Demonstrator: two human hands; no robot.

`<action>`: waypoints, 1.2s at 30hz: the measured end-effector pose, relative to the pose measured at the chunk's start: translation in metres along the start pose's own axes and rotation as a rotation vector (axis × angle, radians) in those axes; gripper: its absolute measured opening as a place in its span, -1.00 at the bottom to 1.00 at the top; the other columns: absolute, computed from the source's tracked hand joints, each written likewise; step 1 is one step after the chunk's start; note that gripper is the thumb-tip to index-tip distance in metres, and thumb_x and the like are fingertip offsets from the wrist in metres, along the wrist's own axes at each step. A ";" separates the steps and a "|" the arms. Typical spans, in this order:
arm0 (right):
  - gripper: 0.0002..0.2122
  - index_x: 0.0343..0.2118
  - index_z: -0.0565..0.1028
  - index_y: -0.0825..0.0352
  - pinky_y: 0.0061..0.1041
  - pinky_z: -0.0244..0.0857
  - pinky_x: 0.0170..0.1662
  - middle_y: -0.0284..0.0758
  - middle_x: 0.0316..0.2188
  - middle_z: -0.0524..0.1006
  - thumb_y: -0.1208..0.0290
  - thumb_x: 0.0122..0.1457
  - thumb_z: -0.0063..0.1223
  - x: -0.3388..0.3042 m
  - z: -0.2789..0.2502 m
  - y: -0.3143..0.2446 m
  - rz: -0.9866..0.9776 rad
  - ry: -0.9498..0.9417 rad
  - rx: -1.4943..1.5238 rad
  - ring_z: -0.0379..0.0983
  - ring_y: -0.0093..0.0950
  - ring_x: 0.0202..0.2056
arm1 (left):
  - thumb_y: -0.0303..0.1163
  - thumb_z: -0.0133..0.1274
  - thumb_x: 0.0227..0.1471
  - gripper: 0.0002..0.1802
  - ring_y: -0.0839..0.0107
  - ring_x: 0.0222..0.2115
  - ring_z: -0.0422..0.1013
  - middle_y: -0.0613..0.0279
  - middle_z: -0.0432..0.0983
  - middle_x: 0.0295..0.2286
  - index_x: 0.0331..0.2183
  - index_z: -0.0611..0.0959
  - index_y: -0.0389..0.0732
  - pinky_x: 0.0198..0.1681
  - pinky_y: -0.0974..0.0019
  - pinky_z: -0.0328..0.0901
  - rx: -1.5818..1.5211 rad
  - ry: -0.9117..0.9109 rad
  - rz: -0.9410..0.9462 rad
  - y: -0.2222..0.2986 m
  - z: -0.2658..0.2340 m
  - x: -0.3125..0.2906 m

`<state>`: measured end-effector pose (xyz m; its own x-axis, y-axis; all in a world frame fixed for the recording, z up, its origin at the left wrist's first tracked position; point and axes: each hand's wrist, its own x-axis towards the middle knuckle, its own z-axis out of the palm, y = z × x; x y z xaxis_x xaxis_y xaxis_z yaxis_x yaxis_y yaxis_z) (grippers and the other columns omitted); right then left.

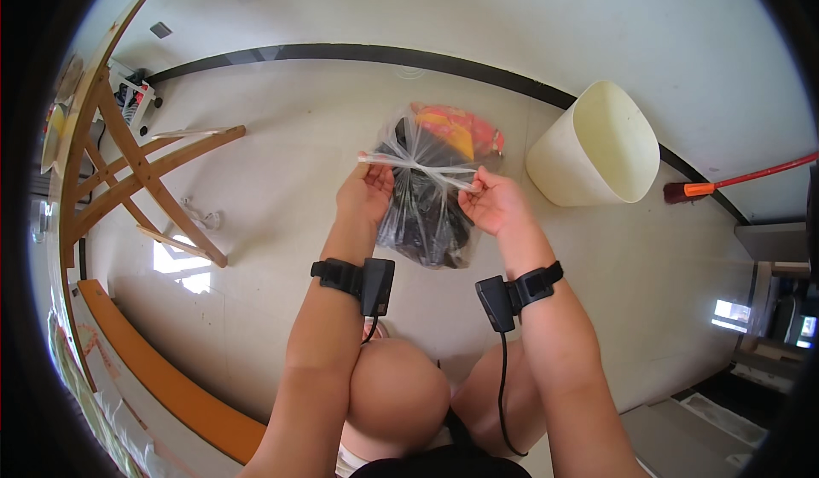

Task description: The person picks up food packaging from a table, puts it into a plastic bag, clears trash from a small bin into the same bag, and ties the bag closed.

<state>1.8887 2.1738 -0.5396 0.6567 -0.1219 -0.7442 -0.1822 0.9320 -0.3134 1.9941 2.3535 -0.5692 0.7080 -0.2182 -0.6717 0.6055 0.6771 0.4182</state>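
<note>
On the tiled floor in front of me sits a clear plastic bag (426, 222) with dark contents and a red and yellow wrapper (461, 130) showing at its far side. Its neck is gathered and crossed by a whitish tie strip (416, 166). My left hand (367, 190) pinches the strip's left end. The right end is between the fingers of my right hand (495, 201). Between the two hands the strip is stretched nearly straight across the top of the bag. Both hands are closed, and the lower fingers curl close to the bag's sides.
A cream waste bin (546, 167) stands tilted-looking to the right, near the wall. Beyond it a red-handled broom (699, 191) leans. A wooden folding-leg table (153, 171) is at the left, with an orange-edged board (162, 367) nearer me.
</note>
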 end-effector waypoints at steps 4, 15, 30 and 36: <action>-0.78 -0.65 0.29 0.25 -0.63 0.18 -0.60 -0.46 -0.77 0.22 0.33 0.10 -0.10 0.006 0.004 0.003 -0.021 0.026 0.104 0.20 -0.57 -0.67 | -0.43 -0.16 0.04 -0.89 0.41 -0.50 0.40 0.24 0.45 -0.50 -0.36 0.47 -0.13 -0.52 0.44 0.33 -0.106 0.085 -0.033 0.003 0.001 0.001; -0.79 -0.68 0.24 0.19 -0.71 -0.12 -0.74 -0.54 -0.83 0.12 0.32 0.06 -0.13 -0.004 0.013 -0.006 0.101 -0.041 0.082 0.10 -0.63 -0.72 | -0.38 -0.13 0.00 -0.89 0.60 -0.73 0.14 0.45 0.20 -0.73 -0.52 0.40 -0.14 -0.77 0.58 -0.03 0.117 -0.181 -0.193 0.024 -0.021 -0.007; -0.63 -0.11 0.37 0.34 -0.58 0.30 -0.26 -0.38 -0.29 0.44 0.56 -0.05 -0.27 -0.038 0.054 0.008 -0.256 -0.375 -0.862 0.39 -0.58 -0.31 | -0.18 0.04 -0.07 -0.63 0.67 -0.61 0.29 0.42 0.38 -0.62 -0.29 0.53 -0.27 -0.53 0.56 0.19 0.792 -0.660 -0.199 0.012 0.022 -0.050; -0.67 -0.15 0.38 0.29 -0.59 0.22 -0.20 -0.40 -0.34 0.46 0.61 -0.05 -0.17 -0.007 0.022 0.009 -0.464 -0.437 -1.197 0.37 -0.57 -0.26 | -0.22 0.06 -0.11 -0.70 0.62 -0.54 0.27 0.37 0.37 -0.56 -0.39 0.51 -0.26 -0.45 0.54 0.18 1.078 -0.762 -0.090 -0.009 0.021 -0.041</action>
<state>1.8982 2.1902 -0.5239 0.9671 -0.0154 -0.2541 -0.2545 -0.0579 -0.9653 1.9674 2.3414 -0.5329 0.4616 -0.8103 -0.3610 0.3941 -0.1772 0.9018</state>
